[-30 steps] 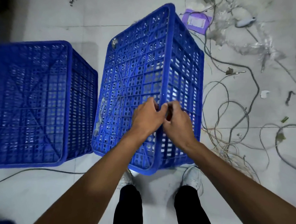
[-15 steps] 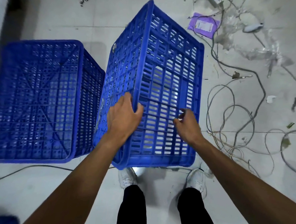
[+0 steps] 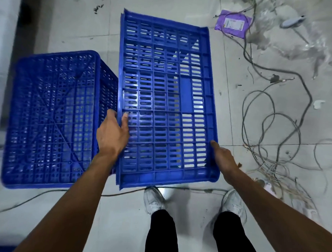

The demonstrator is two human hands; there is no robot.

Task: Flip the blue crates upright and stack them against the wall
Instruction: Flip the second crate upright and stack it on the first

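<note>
Two blue slatted crates stand on the grey tiled floor. The one in front of me (image 3: 166, 99) is turned on its side, with a long slatted wall facing up. My left hand (image 3: 112, 133) grips its left edge, thumb over the top face. My right hand (image 3: 223, 158) holds its right rim near the front corner. The second crate (image 3: 52, 118) sits to the left, upside down, its mesh base facing up, close beside the held crate.
A tangle of grey cables (image 3: 274, 129) spreads over the floor on the right. A purple packet (image 3: 233, 23) and clear plastic scraps (image 3: 296, 36) lie at the back right. A cable (image 3: 46, 195) runs along the floor in front. My white shoes (image 3: 154, 201) stand just behind the crate. A pale wall (image 3: 4, 44) rises at the left.
The crate in my hands has rolled to the right from its upside-down tilt onto its side. My hands moved apart, from together at one edge to its left and right edges.
</note>
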